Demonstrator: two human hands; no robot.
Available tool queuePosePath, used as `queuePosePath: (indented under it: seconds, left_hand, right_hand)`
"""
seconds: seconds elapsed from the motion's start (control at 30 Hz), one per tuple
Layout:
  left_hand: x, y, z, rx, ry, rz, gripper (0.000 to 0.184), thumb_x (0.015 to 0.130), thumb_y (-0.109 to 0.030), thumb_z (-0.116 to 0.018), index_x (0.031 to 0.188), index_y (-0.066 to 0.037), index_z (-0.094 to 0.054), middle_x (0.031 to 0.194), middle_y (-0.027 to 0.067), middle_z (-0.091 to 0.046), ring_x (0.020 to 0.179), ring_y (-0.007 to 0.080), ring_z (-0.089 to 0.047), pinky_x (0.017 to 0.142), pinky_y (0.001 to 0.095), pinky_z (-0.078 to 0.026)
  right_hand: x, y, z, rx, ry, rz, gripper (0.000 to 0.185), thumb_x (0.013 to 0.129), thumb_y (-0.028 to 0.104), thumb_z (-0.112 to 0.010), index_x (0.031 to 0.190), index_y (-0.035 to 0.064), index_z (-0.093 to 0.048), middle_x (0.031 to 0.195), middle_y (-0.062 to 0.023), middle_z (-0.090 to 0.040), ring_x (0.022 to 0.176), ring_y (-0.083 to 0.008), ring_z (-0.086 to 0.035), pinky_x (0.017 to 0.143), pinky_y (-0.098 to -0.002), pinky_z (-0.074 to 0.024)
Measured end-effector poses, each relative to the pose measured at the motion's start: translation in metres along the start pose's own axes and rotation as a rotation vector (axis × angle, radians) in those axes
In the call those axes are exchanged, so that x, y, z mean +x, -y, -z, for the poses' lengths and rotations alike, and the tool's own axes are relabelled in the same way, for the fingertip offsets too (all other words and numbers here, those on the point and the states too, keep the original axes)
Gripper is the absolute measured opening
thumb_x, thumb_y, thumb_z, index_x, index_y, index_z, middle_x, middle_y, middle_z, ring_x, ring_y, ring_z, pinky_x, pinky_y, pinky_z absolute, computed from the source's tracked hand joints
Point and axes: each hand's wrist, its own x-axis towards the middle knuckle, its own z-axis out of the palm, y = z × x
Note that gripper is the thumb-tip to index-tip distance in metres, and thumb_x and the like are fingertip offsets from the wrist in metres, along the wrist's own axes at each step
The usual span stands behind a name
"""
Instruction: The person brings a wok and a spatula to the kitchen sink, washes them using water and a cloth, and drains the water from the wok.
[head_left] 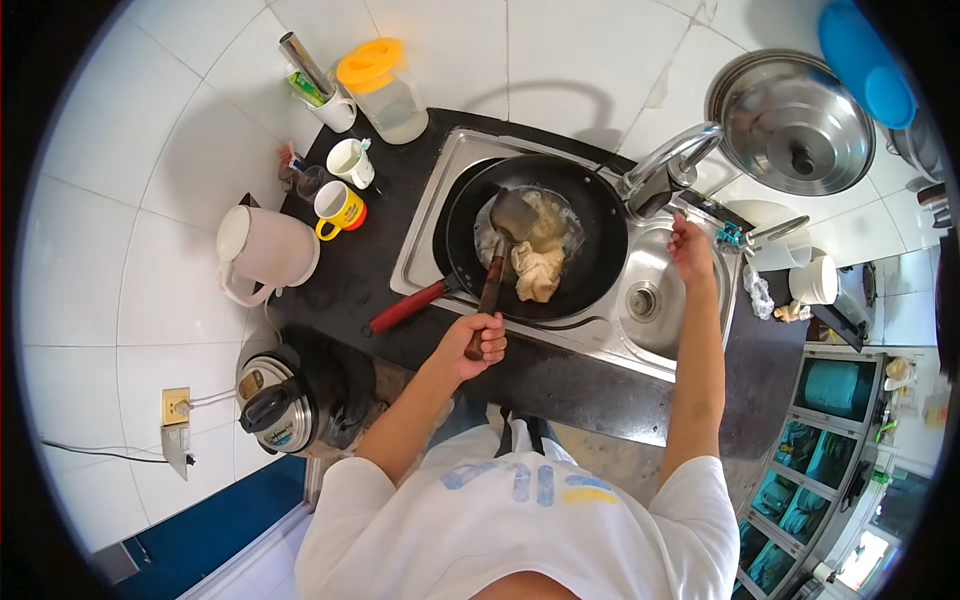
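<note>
My left hand (474,346) is closed around the wooden handle of a spatula (492,280). Its dark blade rests inside a black wok (600,235), which sits over the left side of the sink with its red handle towards the left. Cloudy liquid (552,222) lies in the wok, beside a crumpled beige lump (538,272) that may be a cloth. My right hand (692,250) is raised over the right basin, just below the faucet (655,190). Its fingers are curled together; whether they pinch anything is hidden.
A steel sink (590,335) is set in the dark counter (740,345). On the left stand a kettle (268,246), a yellow mug (341,207), a white mug (350,162) and a yellow-lidded pitcher (392,105). A pot lid (790,120) hangs at right; a cooker (280,405) stands lower left.
</note>
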Motion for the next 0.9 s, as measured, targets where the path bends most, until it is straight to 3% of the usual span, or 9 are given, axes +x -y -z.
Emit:
queuePosePath:
  seconds: [0.13,0.2,0.23,0.27,0.33,0.43,0.53,0.67,0.9]
  left_hand:
    - [-0.002,0.002,0.000,0.082,-0.050,-0.058,0.007,0.087,-0.010,-0.055,0.080,-0.010,-0.054,0.054,-0.0037,-0.042,0.046,0.0094,-0.040,0.044,0.0256,-0.032]
    - [-0.003,0.001,0.001,0.162,-0.071,-0.094,0.010,0.088,-0.012,-0.056,0.079,-0.011,-0.052,0.054,-0.0034,-0.042,0.046,0.0093,-0.040,0.043,0.0257,-0.032]
    - [-0.003,0.002,0.001,0.198,-0.084,-0.108,0.011,0.088,-0.013,-0.056,0.078,-0.011,-0.051,0.054,-0.0033,-0.042,0.046,0.0093,-0.041,0.043,0.0258,-0.032]
    - [-0.004,0.002,0.000,0.237,-0.098,-0.124,0.013,0.088,-0.013,-0.057,0.078,-0.011,-0.050,0.054,-0.0033,-0.043,0.047,0.0094,-0.041,0.042,0.0258,-0.032]
    - [-0.007,-0.002,0.003,0.191,-0.097,-0.088,0.009,0.088,-0.012,-0.056,0.081,-0.010,-0.052,0.055,-0.0024,-0.043,0.047,0.0104,-0.042,0.043,0.0261,-0.033]
    - [-0.013,-0.007,0.005,0.176,-0.082,-0.062,0.003,0.087,-0.011,-0.056,0.086,-0.009,-0.053,0.055,-0.0009,-0.044,0.047,0.0120,-0.043,0.044,0.0269,-0.034]
    - [-0.017,-0.009,0.011,0.128,-0.071,-0.014,0.007,0.084,-0.008,-0.054,0.091,-0.008,-0.055,0.056,0.0008,-0.045,0.047,0.0134,-0.044,0.046,0.0278,-0.035]
    - [-0.022,-0.009,0.017,0.145,-0.124,0.010,0.007,0.082,-0.006,-0.055,0.089,-0.008,-0.054,0.056,0.0010,-0.046,0.046,0.0130,-0.044,0.043,0.0280,-0.034]
    - [-0.018,0.006,0.006,0.280,-0.199,0.017,0.013,0.079,-0.002,-0.058,0.088,-0.009,-0.052,0.055,0.0013,-0.046,0.042,0.0129,-0.044,0.040,0.0279,-0.033]
  right_hand:
    - [-0.022,-0.012,-0.038,-0.460,-0.069,0.063,0.014,0.081,0.015,-0.064,0.090,0.0050,-0.064,0.077,-0.0033,-0.061,0.063,-0.0111,-0.057,0.056,-0.0257,-0.0478]
    - [-0.031,-0.072,-0.069,-0.535,0.275,-0.016,0.019,0.080,0.022,-0.063,0.092,0.0079,-0.069,0.080,-0.0093,-0.067,0.070,-0.0190,-0.065,0.065,-0.0312,-0.0527]
    - [-0.045,-0.086,-0.104,-1.194,0.353,0.290,0.030,0.079,0.028,-0.063,0.103,0.0103,-0.068,0.088,-0.0150,-0.068,0.078,-0.0312,-0.068,0.072,-0.0367,-0.0542]
    - [-0.044,-0.109,-0.120,-1.381,0.557,0.341,0.046,0.078,0.032,-0.066,0.120,0.0122,-0.059,0.110,-0.0195,-0.064,0.094,-0.0403,-0.064,0.079,-0.0414,-0.0532]
    - [-0.072,-0.122,-0.173,-1.706,0.418,0.152,0.064,0.073,0.033,-0.073,0.130,0.0153,-0.048,0.131,-0.0179,-0.051,0.111,-0.0414,-0.054,0.083,-0.0417,-0.0523]
    - [-0.088,-0.150,-0.205,-1.851,0.380,0.150,0.063,0.071,0.027,-0.076,0.127,0.0172,-0.049,0.133,-0.0159,-0.043,0.120,-0.0402,-0.044,0.085,-0.0434,-0.0518]
    - [-0.056,-0.178,-0.185,-1.883,0.524,0.352,0.058,0.073,0.022,-0.073,0.126,0.0195,-0.050,0.125,-0.0141,-0.050,0.113,-0.0415,-0.049,0.086,-0.0490,-0.0511]
    - [-0.010,-0.173,-0.149,-1.381,0.321,0.278,0.031,0.071,0.011,-0.067,0.102,0.0109,-0.064,0.109,-0.0152,-0.061,0.100,-0.0353,-0.060,0.084,-0.0383,-0.0508]
    - [-0.044,-0.154,-0.175,-0.910,0.258,0.380,0.049,0.080,0.019,-0.068,0.124,0.0073,-0.049,0.112,-0.0215,-0.059,0.103,-0.0407,-0.057,0.089,-0.0428,-0.0453]
